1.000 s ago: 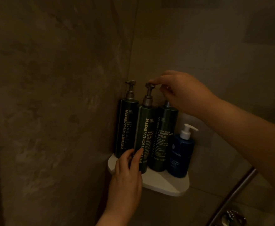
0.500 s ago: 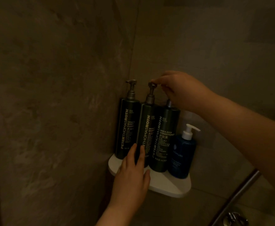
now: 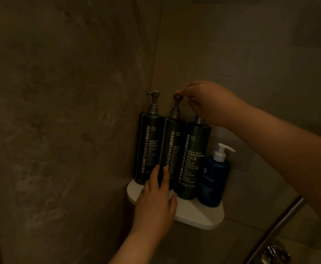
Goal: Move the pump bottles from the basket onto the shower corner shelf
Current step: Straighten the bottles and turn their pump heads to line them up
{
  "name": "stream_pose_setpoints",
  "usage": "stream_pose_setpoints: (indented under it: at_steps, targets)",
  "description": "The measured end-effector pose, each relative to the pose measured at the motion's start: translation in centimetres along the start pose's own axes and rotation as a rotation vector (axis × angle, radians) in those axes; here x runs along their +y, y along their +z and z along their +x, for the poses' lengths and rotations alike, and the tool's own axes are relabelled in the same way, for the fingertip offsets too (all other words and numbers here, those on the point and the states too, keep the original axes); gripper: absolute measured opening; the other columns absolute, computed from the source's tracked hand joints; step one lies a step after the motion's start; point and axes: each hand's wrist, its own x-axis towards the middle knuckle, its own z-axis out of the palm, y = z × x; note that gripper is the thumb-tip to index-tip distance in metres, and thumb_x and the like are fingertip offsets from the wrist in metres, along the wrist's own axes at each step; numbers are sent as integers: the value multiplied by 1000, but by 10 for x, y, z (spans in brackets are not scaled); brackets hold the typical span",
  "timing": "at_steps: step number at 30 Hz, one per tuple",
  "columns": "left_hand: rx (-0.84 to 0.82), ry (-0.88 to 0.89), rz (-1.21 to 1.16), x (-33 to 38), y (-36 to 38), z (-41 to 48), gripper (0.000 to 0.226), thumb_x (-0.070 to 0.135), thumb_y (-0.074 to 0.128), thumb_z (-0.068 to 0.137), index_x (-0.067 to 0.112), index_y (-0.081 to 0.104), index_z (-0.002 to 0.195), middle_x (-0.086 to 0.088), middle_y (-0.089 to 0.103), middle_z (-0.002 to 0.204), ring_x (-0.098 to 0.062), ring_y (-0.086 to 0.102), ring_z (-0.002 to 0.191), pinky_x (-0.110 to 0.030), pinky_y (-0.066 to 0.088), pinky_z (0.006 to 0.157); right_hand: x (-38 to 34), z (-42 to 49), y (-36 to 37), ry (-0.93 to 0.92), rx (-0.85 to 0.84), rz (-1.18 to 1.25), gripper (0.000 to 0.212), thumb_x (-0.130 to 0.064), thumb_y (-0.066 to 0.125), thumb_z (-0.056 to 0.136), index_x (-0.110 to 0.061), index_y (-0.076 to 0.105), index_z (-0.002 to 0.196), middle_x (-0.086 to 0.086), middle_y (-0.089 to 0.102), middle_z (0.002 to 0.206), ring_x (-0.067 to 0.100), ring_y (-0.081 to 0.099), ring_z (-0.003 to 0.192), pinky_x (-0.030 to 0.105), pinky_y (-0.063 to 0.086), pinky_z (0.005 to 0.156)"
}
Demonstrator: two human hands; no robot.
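Note:
Three tall dark green pump bottles stand upright in a row on the white corner shelf [image 3: 199, 216]: the body cleanser bottle [image 3: 148, 147] at the left, the shampoo bottle [image 3: 172, 149] in the middle, the conditioner bottle [image 3: 192, 161] to its right. A shorter blue bottle [image 3: 213, 180] with a white pump stands at the far right. My right hand [image 3: 209, 101] pinches the pump head of the shampoo bottle and hides the conditioner's pump. My left hand [image 3: 155, 201] rests its fingers against the shampoo bottle's lower body. No basket is in view.
Dark stone-look walls [image 3: 70, 111] meet in the corner behind the shelf. A metal bar [image 3: 277, 225] runs diagonally at the lower right, with a chrome fitting [image 3: 275, 254] below it.
The shampoo bottle has shifted back into line with the other two. My left hand has slid up its lower body, and my right hand has kept its pinch on the pump head.

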Motion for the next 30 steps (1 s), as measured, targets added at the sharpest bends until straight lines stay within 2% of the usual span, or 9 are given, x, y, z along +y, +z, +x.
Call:
stream_pose_setpoints:
  at_steps: [3, 7, 9, 13, 16, 19, 21, 27, 30]
  targets:
    - [9, 17, -9, 0, 0, -1, 73, 45, 33, 96, 32, -25, 138, 9, -19, 152, -14, 12, 138, -27, 32, 105, 2, -1, -2, 37, -22, 30, 44, -10, 47, 90, -18, 52, 133, 11, 59, 123, 29, 56, 108, 27, 37, 76]
    - [14, 15, -30, -3, 0, -3, 74, 46, 34, 95, 32, -21, 143, 10, -17, 153, -13, 17, 136, -26, 32, 105, 9, -5, -8, 200, -38, 170, 43, -25, 52, 92, -17, 48, 135, 8, 59, 128, 25, 56, 115, 35, 45, 94]
    - [11, 13, -33, -3, 0, -5, 74, 46, 34, 95, 31, -18, 145, 10, -16, 153, -13, 18, 136, -26, 31, 105, 16, -9, -12, 231, -57, 196, 37, -28, 52, 92, -17, 55, 128, 8, 63, 121, 23, 58, 109, 33, 46, 90]
    - [6, 7, -23, -3, 0, -4, 74, 47, 33, 95, 28, -18, 145, 9, -16, 153, -14, 18, 137, -26, 29, 107, 24, -15, -18, 239, -97, 221, 28, -25, 51, 94, -17, 64, 118, 7, 67, 112, 15, 57, 92, 25, 39, 75]
    - [3, 6, -22, -3, 0, -4, 75, 46, 34, 96, 28, -19, 145, 7, -16, 154, -14, 16, 138, -26, 27, 108, 28, -17, -21, 236, -130, 230, 26, -19, 47, 96, -19, 66, 114, 9, 68, 106, 15, 56, 84, 26, 38, 70]
    - [6, 1, -29, -3, 0, -4, 75, 46, 35, 96, 27, -19, 145, 8, -17, 153, -14, 15, 138, -26, 26, 109, 27, -21, -23, 222, -167, 221, 27, -19, 47, 96, -22, 64, 117, 9, 68, 108, 22, 62, 92, 31, 46, 80]
    - [15, -2, -39, -3, 0, -5, 75, 45, 35, 95, 28, -19, 145, 9, -17, 152, -14, 16, 138, -26, 26, 109, 27, -23, -23, 194, -172, 208, 27, -18, 51, 94, -20, 63, 118, 8, 68, 110, 20, 62, 94, 26, 44, 80]
    - [54, -2, -106, -3, -1, -8, 76, 46, 37, 94, 32, -18, 144, 15, -12, 152, -11, 14, 138, -28, 26, 109, 26, -25, -27, 152, -201, 225, 26, -16, 54, 92, -21, 62, 117, 4, 67, 112, 18, 62, 99, 36, 49, 88]
    - [82, 17, -134, -2, -3, -11, 75, 49, 35, 93, 38, -23, 138, 18, -9, 151, -8, 13, 137, -26, 24, 109, 25, -27, -30, 119, -188, 245, 26, -17, 55, 92, -22, 62, 117, 1, 66, 111, 13, 61, 98, 34, 49, 87]
